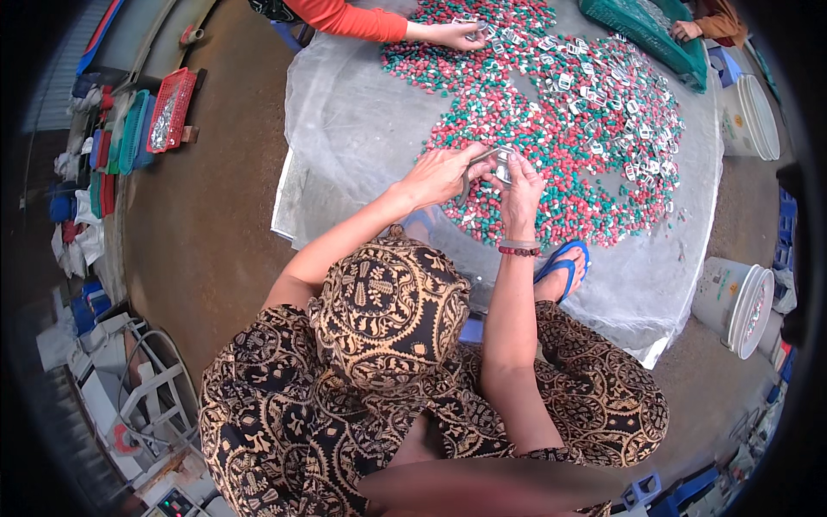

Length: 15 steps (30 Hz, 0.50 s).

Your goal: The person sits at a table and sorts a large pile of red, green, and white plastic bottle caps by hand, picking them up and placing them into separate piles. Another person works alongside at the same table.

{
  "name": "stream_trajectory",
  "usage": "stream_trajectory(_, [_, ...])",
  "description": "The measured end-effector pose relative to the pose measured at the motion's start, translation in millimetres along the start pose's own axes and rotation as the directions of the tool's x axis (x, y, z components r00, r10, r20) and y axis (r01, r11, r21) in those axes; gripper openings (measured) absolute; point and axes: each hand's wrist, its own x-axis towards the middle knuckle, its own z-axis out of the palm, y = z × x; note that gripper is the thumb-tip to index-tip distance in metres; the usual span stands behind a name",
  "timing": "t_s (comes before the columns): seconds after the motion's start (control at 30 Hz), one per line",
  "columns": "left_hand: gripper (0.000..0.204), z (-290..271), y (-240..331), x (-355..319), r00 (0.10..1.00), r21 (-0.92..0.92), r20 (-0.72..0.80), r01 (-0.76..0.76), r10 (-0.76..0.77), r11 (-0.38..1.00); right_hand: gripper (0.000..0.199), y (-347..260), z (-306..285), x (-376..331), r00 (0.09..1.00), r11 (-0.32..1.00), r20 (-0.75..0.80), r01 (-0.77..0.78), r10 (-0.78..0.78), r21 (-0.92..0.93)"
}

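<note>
My left hand (438,179) is closed around a slim dark hand tool (466,188) with a curved handle; its exact kind is not clear. The tool's tip reaches a small silver metal buckle-like piece (503,165), pinched in the fingers of my right hand (522,194). Both hands are above the near edge of a wide spread of small red, green and white pellets (568,202). Similar silver pieces (594,96) lie scattered over the pellets, mostly toward the right and far side.
A co-worker's hand (461,36) in an orange sleeve holds a metal piece at the far side. Another person's hand (687,31) rests by a green basket (637,39). White buckets (728,302) stand right of the sheeted table (345,112); a red basket (172,108) sits left.
</note>
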Motion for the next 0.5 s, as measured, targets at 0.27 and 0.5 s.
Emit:
stream_trajectory(0.27, [0.024,1,6,0,0.998,0.305,-0.057,-0.004,0.022,0.952,0.023,-5,10,-4,0.997,0.982,0.039,0.077,-0.071,-0.172])
stream_trajectory(0.5, [0.024,-2,2,-2,1.0,0.381,0.02,0.009,-0.018,0.925,0.023,-8,13,-7,0.99,0.876,0.096,0.136,-0.103,-0.463])
